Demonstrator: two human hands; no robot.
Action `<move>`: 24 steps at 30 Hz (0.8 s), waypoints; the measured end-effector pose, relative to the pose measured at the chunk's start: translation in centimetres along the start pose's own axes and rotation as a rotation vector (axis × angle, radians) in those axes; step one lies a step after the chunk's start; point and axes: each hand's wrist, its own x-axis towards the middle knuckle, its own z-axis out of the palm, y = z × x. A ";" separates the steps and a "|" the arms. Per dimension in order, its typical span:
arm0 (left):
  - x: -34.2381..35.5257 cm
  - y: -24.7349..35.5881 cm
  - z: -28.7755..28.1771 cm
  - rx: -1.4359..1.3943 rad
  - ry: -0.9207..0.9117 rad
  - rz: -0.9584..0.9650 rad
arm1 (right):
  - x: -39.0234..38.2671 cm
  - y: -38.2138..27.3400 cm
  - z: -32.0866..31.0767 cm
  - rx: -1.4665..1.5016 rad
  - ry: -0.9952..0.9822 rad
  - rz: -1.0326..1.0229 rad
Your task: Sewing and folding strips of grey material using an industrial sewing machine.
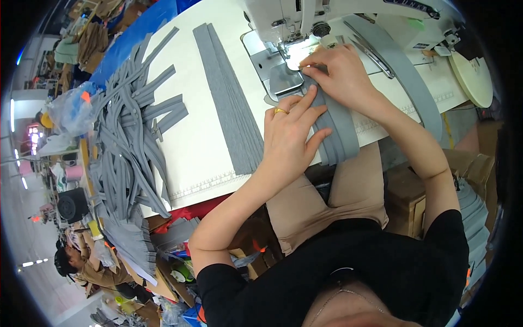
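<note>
My right hand is beside the needle area of a white sewing machine, thumb and fingertips pinched on the end of a grey fabric strip. My left hand, a gold ring on one finger, lies on the same grey fabric with its fingers spread. Several layers of that fabric hang over the table's near edge toward my lap. Fingers partly hide the cloth close to the presser foot. Just left of the needle is a metal plate.
Left of my hands lies a neat stack of grey strips; farther left is a tangled heap. Metal tweezers and a long curved grey band lie to the right. Boxes stand below the table. Another person works at far left.
</note>
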 end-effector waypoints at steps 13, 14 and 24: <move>0.1 -0.1 0.6 -0.172 0.109 -0.068 | 1.7 1.6 2.7 -0.138 0.285 -0.121; 0.1 -0.3 0.7 -0.172 0.106 -0.069 | 1.8 1.7 3.1 -0.203 0.352 -0.156; 0.2 -0.6 0.9 -0.198 0.121 -0.051 | 2.1 2.8 4.6 -0.179 0.384 -0.112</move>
